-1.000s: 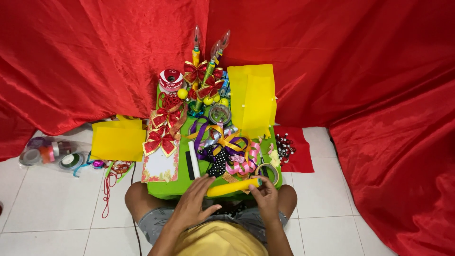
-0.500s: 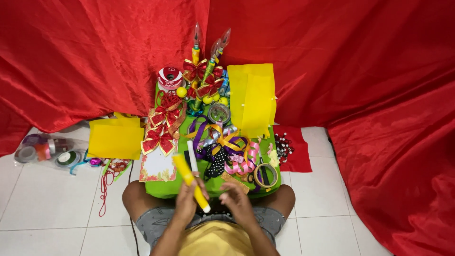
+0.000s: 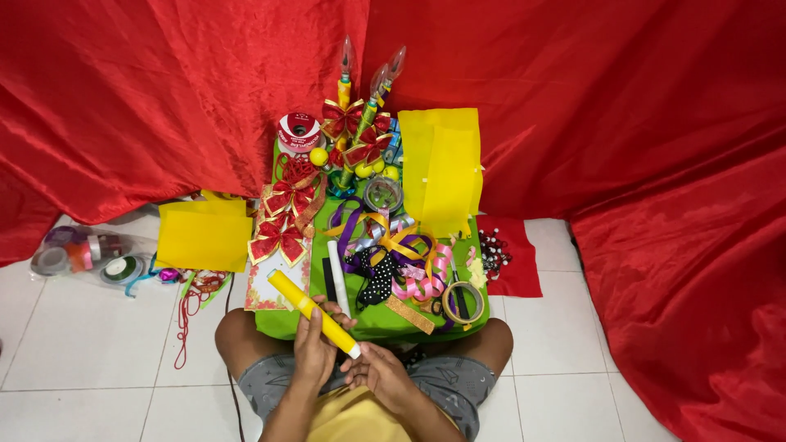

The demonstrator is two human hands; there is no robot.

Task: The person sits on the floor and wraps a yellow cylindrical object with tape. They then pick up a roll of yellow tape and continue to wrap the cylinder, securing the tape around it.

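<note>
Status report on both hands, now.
Left hand gripping yellow stick, tilted. Right hand at its white lower end. Ribbon pile on green table just ahead.

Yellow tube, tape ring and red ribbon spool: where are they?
yellow tube (image 3: 311,310), head view, middle of its body, in the left hand (image 3: 313,348).
tape ring (image 3: 463,302), head view, its rim.
red ribbon spool (image 3: 299,133), head view, top face.

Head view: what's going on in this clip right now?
A seated person's left hand holds a yellow wrapped stick slanted over the near edge of a green tray table. The right hand sits open at the stick's white lower tip. Ribbons, red bows and yellow felt sheets crowd the tray.
</note>
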